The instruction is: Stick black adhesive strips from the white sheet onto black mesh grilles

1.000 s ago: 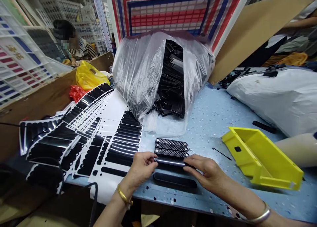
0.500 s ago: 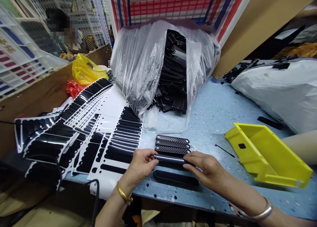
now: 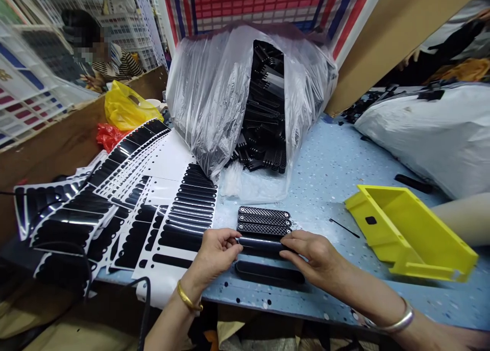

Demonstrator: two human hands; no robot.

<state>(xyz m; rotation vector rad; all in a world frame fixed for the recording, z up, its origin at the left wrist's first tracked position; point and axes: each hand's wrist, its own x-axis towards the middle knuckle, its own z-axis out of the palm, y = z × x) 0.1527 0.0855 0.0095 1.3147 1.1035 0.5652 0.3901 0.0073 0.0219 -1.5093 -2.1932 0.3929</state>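
A glossy black strip [image 3: 261, 243] with rounded ends is stretched between my two hands, just in front of a stack of black pieces. My left hand [image 3: 221, 249] pinches its left end between thumb and fingers. At the right end, my right hand [image 3: 309, 254] grips it the same way. Behind it lie several black pieces with a crosshatched face [image 3: 264, 220], side by side. Nearer the table edge is a long black piece with rounded ends [image 3: 269, 273], lying flat and apart from both hands.
Sheets of black strips [image 3: 191, 208] spread over the left side. A clear plastic bag [image 3: 214, 100] full of black toothed pieces stands behind. On the right are a yellow bin [image 3: 413, 233], a thin black stick [image 3: 344, 228] and a white sack [image 3: 432, 131]. Another person [image 3: 115, 65] sits far left.
The view has shifted slightly. Both hands keep their pinch on the glossy strip, and its place over the table is nearly the same. At upper right, another person's hand has come into view.
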